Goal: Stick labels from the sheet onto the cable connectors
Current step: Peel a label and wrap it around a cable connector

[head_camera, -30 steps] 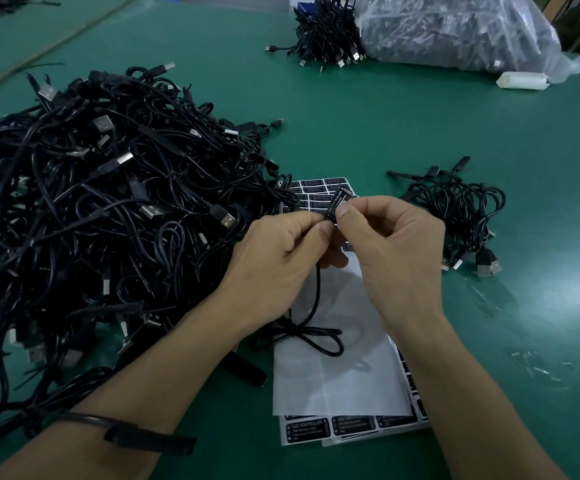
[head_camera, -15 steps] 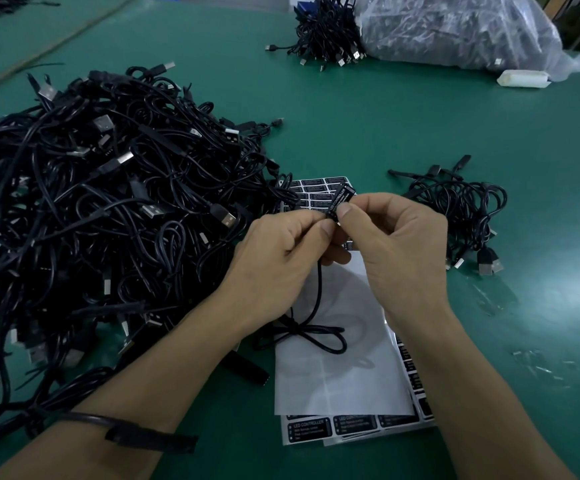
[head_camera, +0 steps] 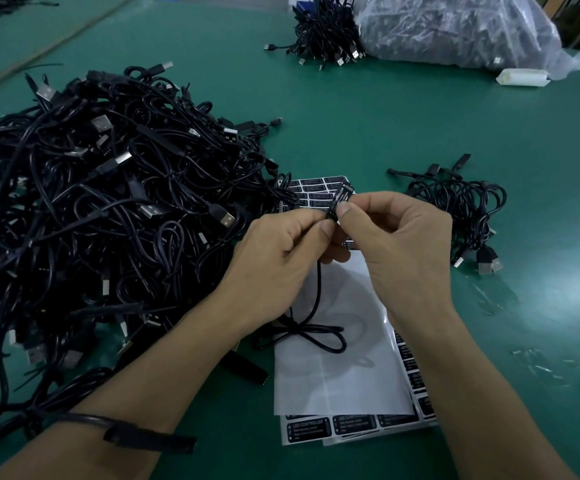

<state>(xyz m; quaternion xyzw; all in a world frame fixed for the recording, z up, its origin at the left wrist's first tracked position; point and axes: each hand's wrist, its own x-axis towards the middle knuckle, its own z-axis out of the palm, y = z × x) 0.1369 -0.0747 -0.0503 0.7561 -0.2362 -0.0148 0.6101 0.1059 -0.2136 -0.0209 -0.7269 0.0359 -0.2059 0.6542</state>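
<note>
Left hand (head_camera: 278, 258) clamped by thumb and forefinger on lower end of connector (head_camera: 333, 210); right hand (head_camera: 399, 247) pinching its upper part, thumb tip on label (head_camera: 342, 195). Both held in air above far rows of sheet (head_camera: 344, 382), with cable (head_camera: 318, 292) hanging down to a loose loop on bare backing. Probably pressing label flat. Handling, by judgement: connector small, light, stiff, smooth plastic, so apt to twist between fingertips; best gripped by narrow edges, printed face left free. Label thin, floppy, tacky; likely to crease or sit skewed; best taken by one corner and rubbed down from one end. Cable limp, little drag. Pile (head_camera: 108, 202) at left, bundle (head_camera: 461, 202) at right.
</note>
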